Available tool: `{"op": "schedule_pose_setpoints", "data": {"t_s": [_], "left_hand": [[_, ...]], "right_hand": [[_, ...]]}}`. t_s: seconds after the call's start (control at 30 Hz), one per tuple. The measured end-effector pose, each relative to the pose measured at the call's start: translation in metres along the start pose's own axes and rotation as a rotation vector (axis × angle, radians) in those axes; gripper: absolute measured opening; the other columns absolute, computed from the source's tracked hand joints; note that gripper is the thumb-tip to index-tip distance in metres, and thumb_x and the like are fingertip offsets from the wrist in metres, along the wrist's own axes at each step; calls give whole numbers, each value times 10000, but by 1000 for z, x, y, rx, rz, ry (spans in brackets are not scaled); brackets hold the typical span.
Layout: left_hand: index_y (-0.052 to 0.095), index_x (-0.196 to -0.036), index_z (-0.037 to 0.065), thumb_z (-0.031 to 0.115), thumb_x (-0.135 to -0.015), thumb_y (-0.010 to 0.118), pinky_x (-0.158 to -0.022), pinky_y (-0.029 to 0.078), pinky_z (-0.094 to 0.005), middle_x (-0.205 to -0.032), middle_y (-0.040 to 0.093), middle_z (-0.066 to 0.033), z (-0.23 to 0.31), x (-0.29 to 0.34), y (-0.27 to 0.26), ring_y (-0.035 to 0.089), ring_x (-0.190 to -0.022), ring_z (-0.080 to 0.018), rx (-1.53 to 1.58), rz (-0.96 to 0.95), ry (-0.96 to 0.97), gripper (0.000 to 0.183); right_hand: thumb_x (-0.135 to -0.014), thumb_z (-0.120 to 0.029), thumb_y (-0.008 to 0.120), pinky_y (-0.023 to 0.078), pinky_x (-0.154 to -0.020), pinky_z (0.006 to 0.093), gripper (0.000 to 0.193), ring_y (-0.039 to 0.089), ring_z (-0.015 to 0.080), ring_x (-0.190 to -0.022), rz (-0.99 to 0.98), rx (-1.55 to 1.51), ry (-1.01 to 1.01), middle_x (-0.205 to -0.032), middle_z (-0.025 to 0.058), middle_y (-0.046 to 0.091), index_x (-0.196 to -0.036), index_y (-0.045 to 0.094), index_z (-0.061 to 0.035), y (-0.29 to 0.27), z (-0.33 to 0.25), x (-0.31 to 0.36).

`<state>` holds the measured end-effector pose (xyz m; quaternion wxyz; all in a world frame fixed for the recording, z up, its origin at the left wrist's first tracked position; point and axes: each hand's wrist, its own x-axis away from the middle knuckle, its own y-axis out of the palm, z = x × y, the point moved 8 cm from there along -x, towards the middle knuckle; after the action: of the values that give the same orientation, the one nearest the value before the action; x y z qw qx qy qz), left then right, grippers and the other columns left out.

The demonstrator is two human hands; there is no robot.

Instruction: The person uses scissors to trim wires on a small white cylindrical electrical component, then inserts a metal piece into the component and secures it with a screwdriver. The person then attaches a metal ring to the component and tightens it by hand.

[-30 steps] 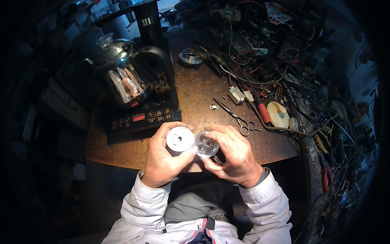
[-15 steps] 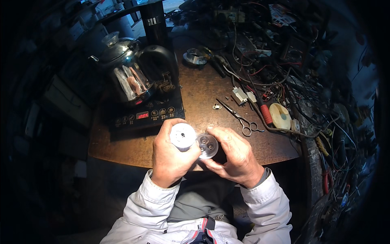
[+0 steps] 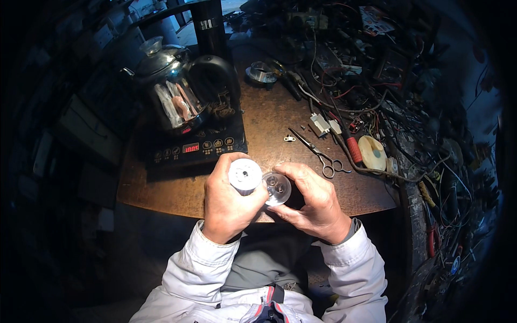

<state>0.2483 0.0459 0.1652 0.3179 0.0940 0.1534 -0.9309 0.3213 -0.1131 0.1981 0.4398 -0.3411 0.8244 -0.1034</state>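
My left hand (image 3: 229, 210) is wrapped round a short white cylinder (image 3: 245, 173), whose bright round end with a small dark centre hole faces up. Close beside it, my right hand (image 3: 318, 207) grips a round clear lens piece (image 3: 279, 188) by its edge, between thumb and fingers. Several dark round spots show inside the lens piece. My left thumb reaches its near left rim. Both parts are held above the front edge of the wooden table (image 3: 161, 202). Beyond my right hand lie open scissors (image 3: 311, 145) and a small pale metal piece (image 3: 289, 138).
At the left a glass-and-metal kettle (image 3: 156, 67) stands on a black electric hob (image 3: 218, 148) with a lit display. A shiny coil (image 3: 261, 74) sits farther back. On the right are a red-handled tool (image 3: 353, 151), a cream disc (image 3: 372, 153), a white block (image 3: 320, 124) and tangled cables.
The whole view has shifted slightly. The lens piece is tilted a little differently in my right hand. Both hands keep their holds.
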Motion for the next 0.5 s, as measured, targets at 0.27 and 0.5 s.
{"op": "schedule_pose_setpoints", "data": {"t_s": [0.27, 0.5], "left_hand": [[640, -1216, 22, 56, -775, 871, -806, 604, -317, -976, 755, -82, -3, 3, 0, 746, -906, -149, -40, 10, -26, 499], [624, -1220, 6, -7, -798, 863, -799, 580, -256, -997, 714, -15, 0, 5, 3, 689, -903, -74, -28, -15, -16, 486]], "right_hand": [[-942, -41, 756, 618, -830, 308, 357, 766, 168, -964, 81, -449, 460, -1085, 147, 780, -1280, 685, 52, 9, 47, 20], [-927, -13, 765, 610, -765, 284, 261, 764, 141, -882, 119, -301, 506, -983, 116, 797, -1179, 724, 39, 7, 39, 12]]}}
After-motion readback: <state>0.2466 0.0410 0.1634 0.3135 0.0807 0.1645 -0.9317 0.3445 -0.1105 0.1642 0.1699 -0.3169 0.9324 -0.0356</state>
